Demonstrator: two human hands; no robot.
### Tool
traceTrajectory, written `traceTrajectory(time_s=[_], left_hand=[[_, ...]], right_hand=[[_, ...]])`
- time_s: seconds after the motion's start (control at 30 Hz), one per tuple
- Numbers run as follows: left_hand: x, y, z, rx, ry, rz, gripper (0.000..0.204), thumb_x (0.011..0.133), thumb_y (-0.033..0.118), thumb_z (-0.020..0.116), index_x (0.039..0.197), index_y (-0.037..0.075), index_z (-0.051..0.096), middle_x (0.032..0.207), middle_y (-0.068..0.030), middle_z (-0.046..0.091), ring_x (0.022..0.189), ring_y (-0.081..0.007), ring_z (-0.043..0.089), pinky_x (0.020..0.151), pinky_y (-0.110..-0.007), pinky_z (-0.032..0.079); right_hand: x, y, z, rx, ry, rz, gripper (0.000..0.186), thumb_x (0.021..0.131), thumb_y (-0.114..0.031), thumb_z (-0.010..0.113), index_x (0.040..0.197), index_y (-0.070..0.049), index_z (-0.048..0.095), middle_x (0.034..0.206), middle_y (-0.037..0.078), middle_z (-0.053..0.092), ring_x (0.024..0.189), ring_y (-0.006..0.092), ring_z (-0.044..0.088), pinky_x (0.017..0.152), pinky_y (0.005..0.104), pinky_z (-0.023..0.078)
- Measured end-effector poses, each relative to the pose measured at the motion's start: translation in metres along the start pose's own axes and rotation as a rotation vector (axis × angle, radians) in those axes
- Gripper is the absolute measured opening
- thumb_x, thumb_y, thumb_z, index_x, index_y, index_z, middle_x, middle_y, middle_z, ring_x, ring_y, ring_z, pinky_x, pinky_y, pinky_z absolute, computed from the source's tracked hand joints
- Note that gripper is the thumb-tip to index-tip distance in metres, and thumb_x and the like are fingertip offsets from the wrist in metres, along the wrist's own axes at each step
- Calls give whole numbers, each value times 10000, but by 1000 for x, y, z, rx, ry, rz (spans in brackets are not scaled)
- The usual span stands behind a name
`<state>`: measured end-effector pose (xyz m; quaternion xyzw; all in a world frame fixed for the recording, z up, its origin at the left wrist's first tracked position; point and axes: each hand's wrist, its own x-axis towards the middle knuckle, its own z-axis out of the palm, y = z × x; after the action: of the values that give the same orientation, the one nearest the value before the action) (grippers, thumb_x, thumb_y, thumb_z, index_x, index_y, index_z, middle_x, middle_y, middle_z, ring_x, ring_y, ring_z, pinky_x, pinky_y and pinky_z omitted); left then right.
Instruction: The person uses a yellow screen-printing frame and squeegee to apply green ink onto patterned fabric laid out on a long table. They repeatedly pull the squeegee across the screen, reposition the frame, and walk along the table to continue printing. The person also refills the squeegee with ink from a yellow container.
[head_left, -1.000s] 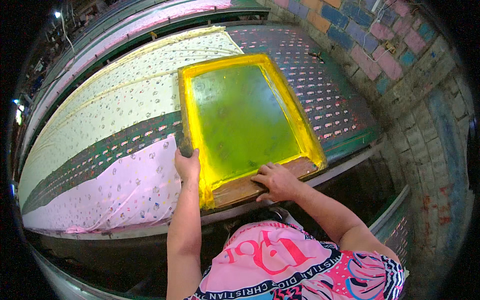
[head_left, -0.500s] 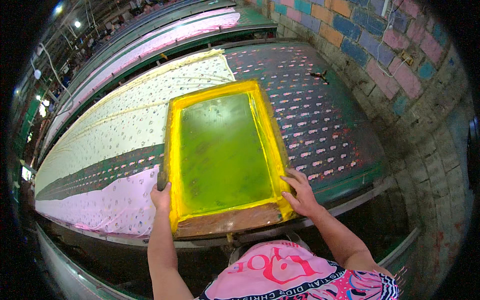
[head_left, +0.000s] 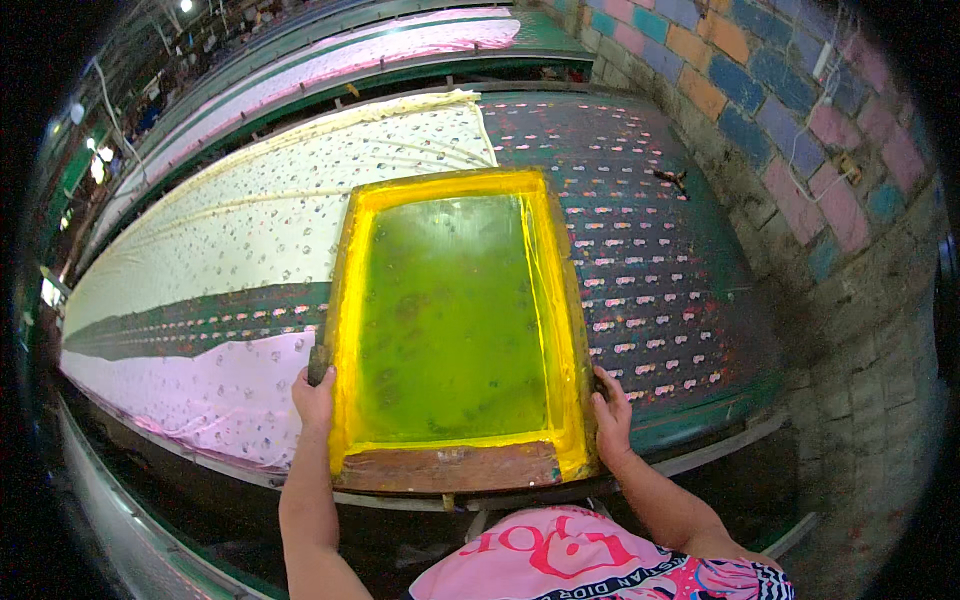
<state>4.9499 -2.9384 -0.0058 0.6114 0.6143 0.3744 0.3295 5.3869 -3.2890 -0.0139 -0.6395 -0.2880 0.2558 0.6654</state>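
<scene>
The framed screen [head_left: 455, 320] is rectangular, its long sides running roughly from twelve to six o'clock. Streaky bright yellow borders a glossy, translucent green panel, mottled with darker spots and paler toward twelve. Brown wood shows along the six o'clock side, which lies over the near edge of the desk [head_left: 690, 425]; whether they touch is unclear.

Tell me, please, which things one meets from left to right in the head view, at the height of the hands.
Pink printed cloth, left hand, yellow-bordered green panel, right hand, gray blocks.
</scene>
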Motion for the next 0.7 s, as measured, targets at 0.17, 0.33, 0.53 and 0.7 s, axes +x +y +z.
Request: traceTrajectory(time_s=[0.17, 0.33, 0.53, 0.7], left_hand=[[1, 3, 5, -52, -11, 6, 277, 942, 153, 814, 1126, -46, 761, 996, -87, 791, 881, -183, 708, 847, -354, 560], [10, -22, 0, -233, -45, -132, 345, 940, 133, 811, 1207, -72, 731, 1038, -110, 778, 895, -206, 712, 827, -359, 562], [-38, 88, 16, -331, -55, -163, 359, 929, 90, 819, 1222, -91, 717, 1065, -118, 772, 883, -232, 720, 827, -366, 570], [-121, 150, 61, -94, 64, -145, 506, 929, 85, 820, 1355, -109, 627, 1233, -177, 722, 1022, -264, 705, 899, -390, 572]], right_hand=[[-3, -29, -3, 327, 32, 99, 600, 1087, -319, 635, 1545, 53, 523, 1555, 161, 576, 1470, 285, 513, 1266, 416, 348], [9, -84, 1, 319, -145, -19, 825, 1081, -607, 547, 1611, 18, 446, 1640, 179, 498, 1524, 298, 446, 1270, 455, 302], [51, -117, -79, 394, -153, -23, 821, 1084, -602, 486, 1652, -14, 401, 1713, 156, 410, 1577, 315, 366, 1249, 501, 298], [74, -120, -197, 422, -216, -60, 809, 1076, -580, 478, 1656, -21, 400, 1715, 162, 401, 1585, 319, 353, 1248, 509, 288]])
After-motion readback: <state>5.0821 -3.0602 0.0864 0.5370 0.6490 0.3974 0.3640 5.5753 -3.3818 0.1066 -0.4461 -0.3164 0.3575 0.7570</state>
